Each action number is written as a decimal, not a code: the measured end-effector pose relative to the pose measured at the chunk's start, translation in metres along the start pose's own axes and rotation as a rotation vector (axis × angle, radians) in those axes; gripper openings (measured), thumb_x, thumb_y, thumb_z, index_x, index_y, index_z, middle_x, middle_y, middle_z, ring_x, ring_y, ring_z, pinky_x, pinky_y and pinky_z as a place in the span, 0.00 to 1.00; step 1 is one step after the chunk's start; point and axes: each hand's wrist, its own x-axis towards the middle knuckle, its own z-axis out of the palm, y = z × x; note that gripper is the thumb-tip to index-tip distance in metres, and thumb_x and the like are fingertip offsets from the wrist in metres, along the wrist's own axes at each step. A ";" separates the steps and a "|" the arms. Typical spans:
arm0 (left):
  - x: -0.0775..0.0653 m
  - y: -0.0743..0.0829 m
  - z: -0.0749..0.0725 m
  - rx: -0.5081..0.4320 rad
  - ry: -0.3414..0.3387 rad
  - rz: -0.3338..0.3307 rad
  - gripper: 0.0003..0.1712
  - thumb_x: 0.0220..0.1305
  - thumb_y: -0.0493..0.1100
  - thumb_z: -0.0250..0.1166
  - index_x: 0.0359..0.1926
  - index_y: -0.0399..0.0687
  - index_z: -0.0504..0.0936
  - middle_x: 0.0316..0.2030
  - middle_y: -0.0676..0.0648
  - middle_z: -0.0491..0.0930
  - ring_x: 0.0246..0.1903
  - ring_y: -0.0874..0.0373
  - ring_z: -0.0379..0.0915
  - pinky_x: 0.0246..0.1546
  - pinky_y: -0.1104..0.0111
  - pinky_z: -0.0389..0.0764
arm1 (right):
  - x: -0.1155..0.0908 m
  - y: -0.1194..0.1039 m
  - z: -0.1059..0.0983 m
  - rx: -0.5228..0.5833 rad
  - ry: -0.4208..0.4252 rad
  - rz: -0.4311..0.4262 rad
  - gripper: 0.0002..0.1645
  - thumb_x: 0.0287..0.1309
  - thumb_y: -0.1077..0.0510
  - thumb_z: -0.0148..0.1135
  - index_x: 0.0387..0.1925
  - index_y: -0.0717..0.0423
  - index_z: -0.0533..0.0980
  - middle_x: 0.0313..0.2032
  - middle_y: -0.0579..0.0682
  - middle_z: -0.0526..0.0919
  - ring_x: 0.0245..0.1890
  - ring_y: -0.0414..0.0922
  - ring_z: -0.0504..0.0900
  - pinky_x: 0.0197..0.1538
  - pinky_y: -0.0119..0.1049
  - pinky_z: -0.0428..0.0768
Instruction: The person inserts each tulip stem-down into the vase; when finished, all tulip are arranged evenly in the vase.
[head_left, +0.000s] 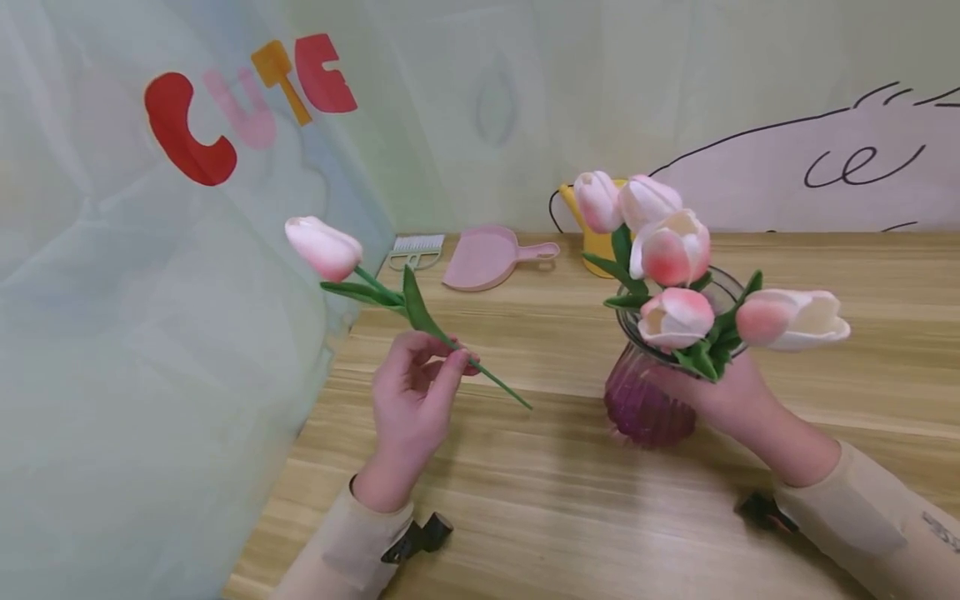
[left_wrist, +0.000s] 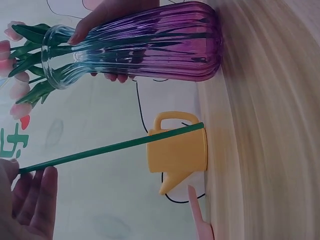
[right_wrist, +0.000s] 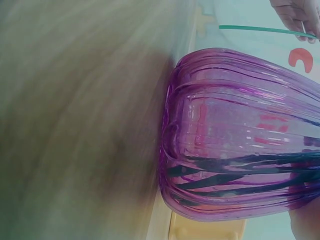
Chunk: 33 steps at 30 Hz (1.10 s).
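Observation:
In the head view my left hand (head_left: 411,404) pinches the green stem of a single pink-and-white tulip (head_left: 324,247) between thumb and fingers. Its bloom points up and left, while the bare stem end slants down toward the vase. My right hand (head_left: 738,398) grips the ribbed glass vase (head_left: 648,404), purple below and clear at the neck, from its right side. Several pink tulips (head_left: 675,250) stand in it, one leaning far out to the right. The right wrist view shows dark stems (right_wrist: 240,172) inside the purple glass, its base at the tabletop.
Behind the vase is a yellow watering can (left_wrist: 177,152), partly hidden in the head view. A pink dustpan (head_left: 483,258) and a small pale green brush (head_left: 417,250) lie along the back of the wooden table (head_left: 525,517). A fabric wall with coloured letters (head_left: 191,133) borders the left.

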 end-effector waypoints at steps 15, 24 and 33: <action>0.009 0.009 0.004 -0.069 0.066 -0.089 0.10 0.66 0.22 0.63 0.43 0.18 0.70 0.35 0.49 0.80 0.32 0.60 0.86 0.31 0.65 0.90 | -0.001 0.001 0.000 -0.002 -0.013 -0.022 0.42 0.43 0.74 0.74 0.61 0.48 0.72 0.53 0.38 0.81 0.53 0.38 0.78 0.62 0.23 0.72; 0.019 0.014 0.005 -0.086 0.086 -0.074 0.12 0.67 0.23 0.63 0.42 0.18 0.67 0.35 0.49 0.81 0.30 0.58 0.86 0.32 0.65 0.89 | 0.000 0.003 -0.002 -0.015 -0.010 -0.036 0.43 0.43 0.74 0.75 0.62 0.49 0.73 0.54 0.38 0.81 0.54 0.37 0.78 0.63 0.23 0.72; 0.022 0.017 0.006 -0.111 0.113 -0.035 0.14 0.68 0.25 0.63 0.41 0.16 0.65 0.35 0.48 0.82 0.30 0.57 0.86 0.31 0.65 0.89 | 0.000 0.001 -0.002 -0.015 -0.021 -0.026 0.40 0.44 0.73 0.75 0.60 0.51 0.73 0.52 0.38 0.81 0.53 0.36 0.78 0.61 0.22 0.73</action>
